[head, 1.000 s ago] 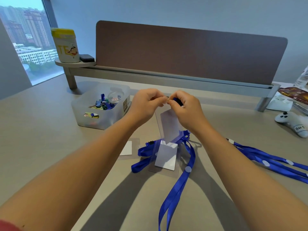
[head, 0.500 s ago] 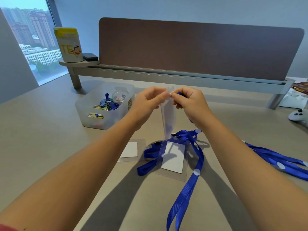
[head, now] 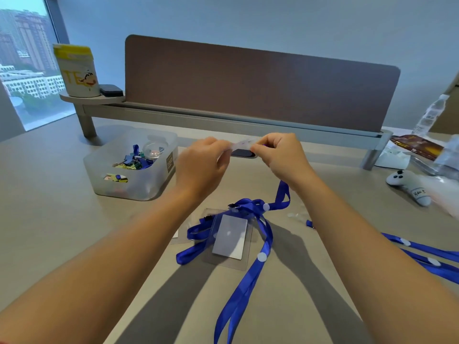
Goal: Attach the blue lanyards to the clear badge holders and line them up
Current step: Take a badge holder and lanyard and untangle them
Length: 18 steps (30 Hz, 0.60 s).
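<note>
The clear badge holder is held up above the desk, almost edge-on to the camera and blurred, so its details are hard to read. The left hand pinches its left end between thumb and fingers, and the right hand pinches the right end in the same narrow grip; a blue lanyard hangs down from under the right hand, but I cannot tell if its clip is already through the holder. On the desk below, a second badge holder with a white card inside lies among loops of blue strap, and it seems to be already joined to its lanyard. Another holder is partly hidden behind the left forearm. More lanyards lie loose on the right, well apart from the others. I judge that the task is in an early or middle stage: perhaps one piece is finished, one is in work, and nothing is yet lined up. Near the left hand stands a translucent plastic box; it contains many small coloured clips and one small round clear case.
</note>
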### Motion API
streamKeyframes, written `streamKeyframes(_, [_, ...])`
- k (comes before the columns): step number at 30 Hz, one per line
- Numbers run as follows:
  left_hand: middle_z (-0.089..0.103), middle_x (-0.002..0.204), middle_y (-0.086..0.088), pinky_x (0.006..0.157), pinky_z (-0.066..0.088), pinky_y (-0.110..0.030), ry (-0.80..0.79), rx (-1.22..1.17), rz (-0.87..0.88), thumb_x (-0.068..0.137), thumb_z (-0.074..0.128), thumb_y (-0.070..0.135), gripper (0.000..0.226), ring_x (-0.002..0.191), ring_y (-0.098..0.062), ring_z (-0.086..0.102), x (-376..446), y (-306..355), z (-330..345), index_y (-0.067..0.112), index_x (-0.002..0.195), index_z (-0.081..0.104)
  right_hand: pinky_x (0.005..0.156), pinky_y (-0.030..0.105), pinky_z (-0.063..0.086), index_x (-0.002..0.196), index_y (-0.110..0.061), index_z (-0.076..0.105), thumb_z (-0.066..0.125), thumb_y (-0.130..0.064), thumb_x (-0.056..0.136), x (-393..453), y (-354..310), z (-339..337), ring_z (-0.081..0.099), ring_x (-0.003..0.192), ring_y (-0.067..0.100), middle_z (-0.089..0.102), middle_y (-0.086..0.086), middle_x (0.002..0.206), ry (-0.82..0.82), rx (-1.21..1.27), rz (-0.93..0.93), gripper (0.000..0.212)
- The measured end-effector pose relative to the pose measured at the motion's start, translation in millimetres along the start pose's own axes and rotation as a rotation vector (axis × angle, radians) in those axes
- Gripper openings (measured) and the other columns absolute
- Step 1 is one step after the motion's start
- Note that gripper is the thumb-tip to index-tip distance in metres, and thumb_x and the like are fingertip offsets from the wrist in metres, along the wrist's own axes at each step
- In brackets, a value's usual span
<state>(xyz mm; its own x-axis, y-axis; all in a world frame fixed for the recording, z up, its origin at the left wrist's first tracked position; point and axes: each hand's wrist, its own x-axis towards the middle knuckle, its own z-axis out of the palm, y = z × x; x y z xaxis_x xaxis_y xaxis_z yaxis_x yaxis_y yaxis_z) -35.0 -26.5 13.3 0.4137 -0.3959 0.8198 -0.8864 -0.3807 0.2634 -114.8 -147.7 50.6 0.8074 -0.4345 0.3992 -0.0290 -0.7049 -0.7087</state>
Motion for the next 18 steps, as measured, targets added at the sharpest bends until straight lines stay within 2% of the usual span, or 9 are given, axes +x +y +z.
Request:
streamKeyframes(3, [0.071,0.068,-0.017,0.051,0.043,-0.024,-0.064,0.114,0.106,0.084,0.038,0.025,0.034,0.057,-0.030,0.063,-7.9,6.4,3.1,0.005,0.083,0.066,0.053,0.024,0.037,0.077,-0.003,0.060,0.049,-0.018,0.090,-8.0,9.4,-4.0,0.047,0.060,0.018,0.056,0.008,0.069,0.000,-0.313,-0.082,0.023])
streamKeyframes(5, [0.071,0.070,-0.018,0.050,0.048,-0.028,-0.054,0.084,0.070,0.084,0.038,0.025,0.034,0.058,-0.031,0.064,-13.0,10.9,4.7,0.004,0.083,0.065,0.063,0.030,0.047,0.083,-0.004,0.062,0.046,-0.017,0.091,-14.6,15.9,-5.6,0.057,0.073,0.026,0.065,0.013,0.083,-0.032,-0.511,-0.104,0.022])
streamKeyframes(7, [0.071,0.075,-0.021,0.053,0.047,-0.031,-0.043,0.018,-0.003,0.086,0.040,0.025,0.033,0.062,-0.034,0.063,-15.4,13.3,4.8,0.001,0.086,0.064,0.068,0.034,0.048,0.094,-0.004,0.064,0.044,-0.018,0.092,-22.0,24.8,-7.4,0.059,0.080,0.028,0.068,0.014,0.094,-0.073,-0.636,-0.099,0.025])
streamKeyframes(9, [0.069,0.081,-0.023,0.057,0.045,-0.033,-0.051,-0.001,-0.029,0.088,0.045,0.020,0.027,0.068,-0.036,0.061,-18.6,13.3,7.2,-0.001,0.088,0.062,0.071,0.033,0.045,0.099,-0.006,0.063,0.044,-0.021,0.092,-28.6,35.6,-10.2,0.059,0.084,0.027,0.068,0.012,0.100,-0.107,-0.622,-0.071,0.026])
streamKeyframes(12, [0.067,0.090,-0.021,0.065,0.048,-0.039,-0.162,0.008,-0.084,0.090,0.045,0.018,0.023,0.077,-0.034,0.059,-30.3,11.7,14.9,0.002,0.095,0.060,0.076,0.035,0.044,0.107,-0.007,0.058,0.046,-0.025,0.092,-34.6,53.3,-13.0,0.056,0.091,0.027,0.065,0.011,0.109,-0.170,-0.530,0.056,0.027])
streamKeyframes(16, [0.065,0.088,-0.018,0.065,0.047,-0.040,-0.303,0.036,-0.130,0.091,0.041,0.021,0.025,0.074,-0.031,0.056,-43.0,10.2,30.2,0.005,0.093,0.060,0.073,0.029,0.035,0.115,-0.007,0.054,0.050,-0.019,0.091,-39.6,79.1,-8.8,0.045,0.086,0.019,0.059,0.012,0.115,-0.299,-0.475,0.225,0.027])
streamKeyframes(18, [0.065,0.086,-0.017,0.064,0.047,-0.040,-0.328,0.038,-0.134,0.091,0.041,0.022,0.026,0.074,-0.030,0.056,-43.1,9.7,36.5,0.005,0.093,0.060,0.074,0.028,0.036,0.117,-0.006,0.052,0.054,-0.018,0.089,-41.1,88.7,-3.1,0.045,0.087,0.019,0.057,0.010,0.109,-0.366,-0.428,0.298,0.031])
